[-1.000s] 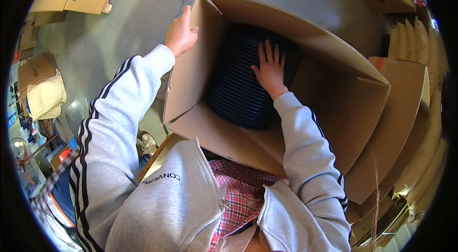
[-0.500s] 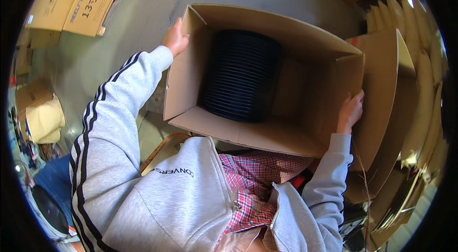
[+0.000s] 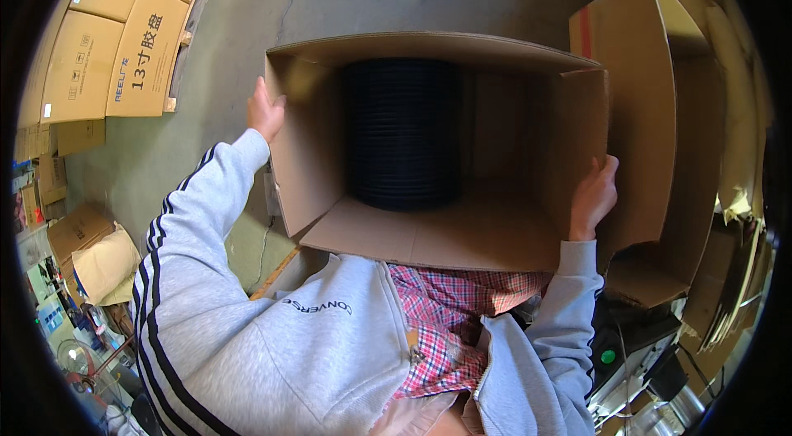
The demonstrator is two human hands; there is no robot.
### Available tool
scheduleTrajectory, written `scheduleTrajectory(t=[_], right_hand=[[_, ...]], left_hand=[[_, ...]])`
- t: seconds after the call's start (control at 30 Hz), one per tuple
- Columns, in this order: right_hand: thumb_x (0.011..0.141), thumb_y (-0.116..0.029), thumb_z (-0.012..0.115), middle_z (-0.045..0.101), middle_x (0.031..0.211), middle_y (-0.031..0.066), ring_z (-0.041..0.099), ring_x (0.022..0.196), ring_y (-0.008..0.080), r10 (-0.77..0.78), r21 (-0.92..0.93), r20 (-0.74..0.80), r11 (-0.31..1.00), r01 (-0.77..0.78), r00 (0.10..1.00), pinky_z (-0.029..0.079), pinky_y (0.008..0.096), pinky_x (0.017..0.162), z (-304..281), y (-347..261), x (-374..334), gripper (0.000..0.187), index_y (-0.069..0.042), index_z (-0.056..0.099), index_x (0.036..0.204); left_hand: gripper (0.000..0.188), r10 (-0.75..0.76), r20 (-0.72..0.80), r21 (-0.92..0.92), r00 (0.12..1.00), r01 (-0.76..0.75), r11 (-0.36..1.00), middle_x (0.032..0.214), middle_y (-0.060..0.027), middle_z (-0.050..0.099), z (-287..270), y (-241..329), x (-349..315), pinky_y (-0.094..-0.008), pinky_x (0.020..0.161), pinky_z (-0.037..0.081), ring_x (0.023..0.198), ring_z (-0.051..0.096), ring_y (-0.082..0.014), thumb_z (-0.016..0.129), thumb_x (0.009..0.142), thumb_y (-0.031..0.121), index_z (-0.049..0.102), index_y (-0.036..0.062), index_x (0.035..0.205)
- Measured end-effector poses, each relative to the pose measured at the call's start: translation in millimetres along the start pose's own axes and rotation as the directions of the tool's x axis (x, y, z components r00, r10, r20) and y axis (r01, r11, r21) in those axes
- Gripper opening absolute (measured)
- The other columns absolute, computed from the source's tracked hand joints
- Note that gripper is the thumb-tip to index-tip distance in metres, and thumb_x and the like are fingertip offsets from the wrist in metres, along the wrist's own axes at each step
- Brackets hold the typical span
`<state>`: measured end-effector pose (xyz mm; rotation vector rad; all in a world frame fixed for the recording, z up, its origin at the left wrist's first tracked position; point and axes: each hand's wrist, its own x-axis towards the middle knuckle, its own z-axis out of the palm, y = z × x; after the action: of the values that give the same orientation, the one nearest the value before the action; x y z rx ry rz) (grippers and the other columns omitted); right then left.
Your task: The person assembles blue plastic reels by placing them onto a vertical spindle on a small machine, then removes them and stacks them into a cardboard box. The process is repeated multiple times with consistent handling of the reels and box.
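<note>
Left grip (image 3: 266, 114): clasping the box (image 3: 437, 240) by its left wall (image 3: 309, 143), left of centre!
Right grip (image 3: 594, 198): holding the right wall (image 3: 569, 135), right of centre.
Black cylinder (image 3: 403, 135): there, mid-frame, inside, nearer the left wall.
Cartons (image 3: 136, 52): stacked upper left.

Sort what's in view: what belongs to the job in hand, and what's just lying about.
Job in hand:
- open cardboard box, left hand and right hand at opposite ends
- black ribbed stack inside

Lying about:
- printed brown cartons, upper left
- red-striped carton, right
</note>
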<state>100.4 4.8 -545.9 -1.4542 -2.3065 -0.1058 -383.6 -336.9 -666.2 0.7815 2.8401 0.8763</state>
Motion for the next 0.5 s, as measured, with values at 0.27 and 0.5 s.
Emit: scheduleTrajectory(t=[0.27, 0.5], right_hand=[[0.102, -0.018, 0.055, 0.071, 0.091, 0.0234, 0.07, 0.083, 0.0424, 0.145, -0.091, 0.099, 0.987, -0.136, 0.985, 0.055, 0.0496, 0.068, 10.0, 1.6, 44.5, 0.015, -0.006, 0.053, 0.112], [0.101, -0.017, 0.055, 0.071, 0.086, 0.0263, 0.069, 0.083, 0.0457, 0.13, -0.077, 0.117, 0.99, -0.122, 0.985, 0.053, 0.054, 0.072, 17.4, 6.4, 40.9, 0.023, -0.005, 0.048, 0.12]], left_hand=[[0.06, 0.103, 0.143, -0.117, 0.984, -0.087, 0.989, 0.121, -0.0328, 0.063, -1.6, 47.0, 31.2, -0.0451, 0.102, 0.048, 0.117, 0.06, -0.0458, 0.074, 0.077, 0.003, 0.052, -0.0088, 0.132], [0.057, 0.133, 0.037, -0.071, 0.99, -0.13, 0.989, 0.113, -0.0325, 0.065, 32.4, 53.4, 77.3, -0.0507, 0.092, 0.051, 0.108, 0.061, -0.0489, 0.076, 0.081, 0.013, 0.052, 0.0017, 0.132]])
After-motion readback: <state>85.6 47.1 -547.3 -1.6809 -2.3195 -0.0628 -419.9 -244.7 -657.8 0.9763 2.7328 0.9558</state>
